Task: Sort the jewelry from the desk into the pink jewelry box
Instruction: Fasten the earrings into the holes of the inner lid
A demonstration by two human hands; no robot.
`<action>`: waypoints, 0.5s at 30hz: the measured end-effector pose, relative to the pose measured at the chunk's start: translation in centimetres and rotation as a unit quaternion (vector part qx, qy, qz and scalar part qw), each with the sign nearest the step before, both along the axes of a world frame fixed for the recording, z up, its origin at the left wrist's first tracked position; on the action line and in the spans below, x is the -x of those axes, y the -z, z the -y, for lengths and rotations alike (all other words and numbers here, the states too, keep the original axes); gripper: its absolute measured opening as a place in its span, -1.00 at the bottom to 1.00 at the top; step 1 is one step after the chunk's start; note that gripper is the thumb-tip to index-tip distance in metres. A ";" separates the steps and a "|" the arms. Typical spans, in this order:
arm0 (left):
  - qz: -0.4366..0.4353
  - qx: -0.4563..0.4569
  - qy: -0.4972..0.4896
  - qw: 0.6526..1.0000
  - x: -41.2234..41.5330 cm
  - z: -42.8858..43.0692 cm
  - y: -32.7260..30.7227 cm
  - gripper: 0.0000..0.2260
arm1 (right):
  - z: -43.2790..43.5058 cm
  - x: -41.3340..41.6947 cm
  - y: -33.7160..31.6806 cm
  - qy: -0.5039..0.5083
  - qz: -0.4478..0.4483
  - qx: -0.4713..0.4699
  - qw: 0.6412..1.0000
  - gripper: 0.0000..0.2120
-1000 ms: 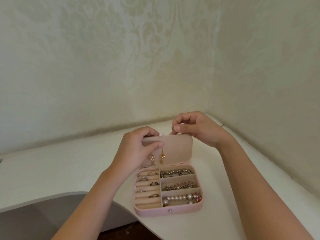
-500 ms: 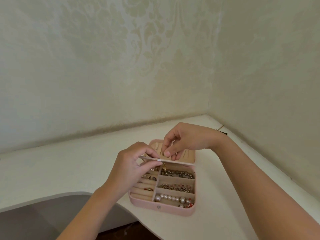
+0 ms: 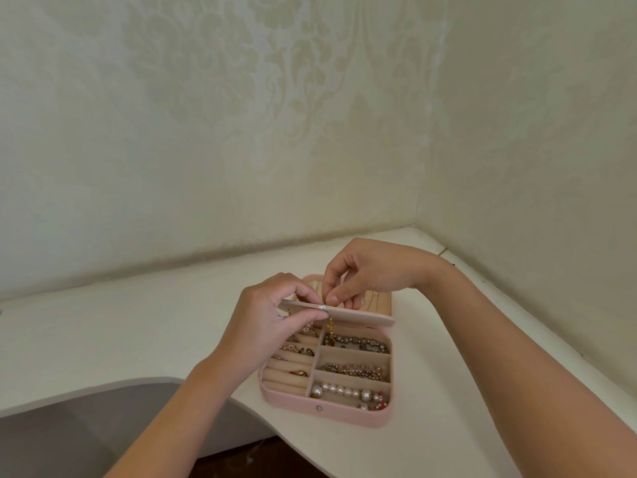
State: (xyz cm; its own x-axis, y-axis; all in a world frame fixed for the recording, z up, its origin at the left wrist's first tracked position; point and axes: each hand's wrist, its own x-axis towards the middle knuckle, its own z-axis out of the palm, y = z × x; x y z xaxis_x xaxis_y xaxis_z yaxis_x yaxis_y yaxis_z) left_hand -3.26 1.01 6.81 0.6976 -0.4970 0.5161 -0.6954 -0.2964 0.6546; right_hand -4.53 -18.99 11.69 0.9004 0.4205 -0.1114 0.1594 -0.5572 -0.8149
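Observation:
The pink jewelry box [image 3: 324, 410] lies open on the white desk [image 3: 138, 332], its lid [image 3: 377, 300] folded flat behind it. My left hand [image 3: 272, 322] pinches the left end of the box's beige earring panel [image 3: 362, 317] and holds it tipped nearly level over the tray. A gold earring [image 3: 330, 327] dangles under the panel. My right hand [image 3: 372, 270] reaches over the panel, its fingertips pinching the earring's top where it passes through. Rings [image 3: 296, 350] sit in the left slots. Bead bracelets [image 3: 355, 341] and a pearl bracelet [image 3: 344, 391] fill the right compartments.
The desk fits into a corner of two cream patterned walls [image 3: 241, 132]. Its front edge curves inward at the left over a grey surface [image 3: 86, 426]. A small dark object [image 3: 451, 264] lies by the right wall, behind my right wrist.
The earring panel stood upright a second ago and has tipped forward to nearly level. My right hand has dropped from the panel's top edge to behind it.

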 end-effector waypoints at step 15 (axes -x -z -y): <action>-0.022 -0.012 0.007 1.000 -0.2 0.1 -0.5 -0.88 | 0.9 -1.2 1.0 -0.020 -0.045 -0.042 0.998 -0.93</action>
State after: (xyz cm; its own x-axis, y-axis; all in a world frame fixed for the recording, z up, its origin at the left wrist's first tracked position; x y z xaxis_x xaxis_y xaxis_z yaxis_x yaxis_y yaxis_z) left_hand -3.07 0.93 7.30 0.7123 -0.5187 0.4729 -0.6701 -0.3021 0.6780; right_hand -3.32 -19.91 10.64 0.8705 0.4679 -0.1530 0.1053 -0.4805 -0.8707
